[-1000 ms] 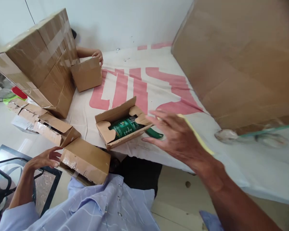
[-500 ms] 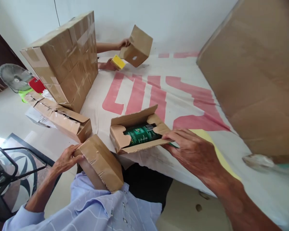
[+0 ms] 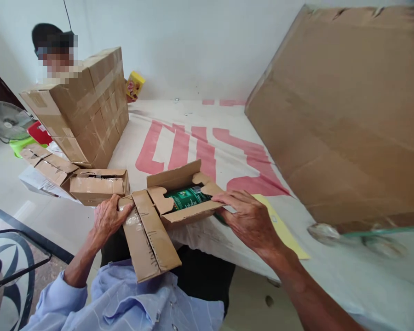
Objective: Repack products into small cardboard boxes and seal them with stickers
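My left hand (image 3: 107,215) grips the upper corner of a closed cardboard box (image 3: 150,236), which leans over my lap with its taped seam facing up. That box touches the near left end of an open cardboard box (image 3: 186,217) at the table's edge. Inside the open box lies a green container (image 3: 189,197) with printed lettering, partly covered by the inner cardboard flaps. My right hand (image 3: 250,218) holds the right end of this open box, fingers over its rim. Something green shows under those fingers, too hidden to name.
A stack of taped cartons (image 3: 89,110) stands on the left, a person behind it, with a yellow box (image 3: 135,85) at its far edge. Small cartons (image 3: 96,186) sit at the table's left edge. A large cardboard piece (image 3: 345,119) rises right, near yellow paper (image 3: 283,230).
The box in my left hand has turned and come against the open box. At the back, the co-worker's open carton has left view, and the yellow box has gone left behind the stack.
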